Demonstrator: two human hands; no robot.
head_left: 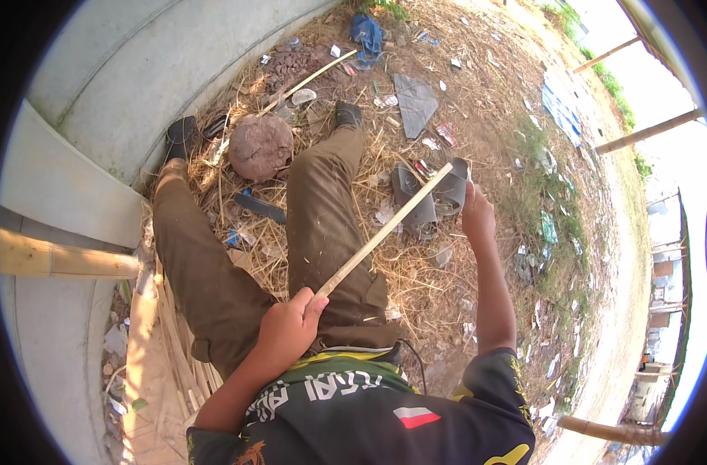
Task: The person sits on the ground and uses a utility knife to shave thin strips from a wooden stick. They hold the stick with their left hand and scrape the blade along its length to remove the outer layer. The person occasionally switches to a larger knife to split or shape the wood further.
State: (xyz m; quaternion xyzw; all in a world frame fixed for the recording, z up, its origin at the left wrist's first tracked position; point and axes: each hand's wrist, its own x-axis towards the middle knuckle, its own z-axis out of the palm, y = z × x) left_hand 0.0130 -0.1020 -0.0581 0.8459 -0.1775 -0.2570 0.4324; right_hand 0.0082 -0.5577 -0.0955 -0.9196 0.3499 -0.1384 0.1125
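The slim, straight, pale yellow stick of wood or bamboo [384, 231] slanted over the person's right thigh, its near end in the left hand [288, 322] and its far end above a pair of grey open sandals [414, 195] lying on straw-strewn ground. The left hand was closed around that near end, the thumb laid along it; the right hand [478, 212] was raised just beside the far tip, its fingers curled, though whether they pinched anything small could not be told. The stick looked light and fairly stiff, likely to flex a little along its length before snapping, and dry enough not to slip; its cut edges might well have splintered. The near end, already gripped, seemed a sound place to hold it, with the middle as a better balanced choice. As for writing, large white block lettering [314, 388] crossed the chest of the dark green-and-black printed shirt [330, 434], inverted from this view, near a small red-and-white patch [417, 417]. The stick showed no mark, and any print on the scattered pale litter scraps [447, 133] was too small to read.
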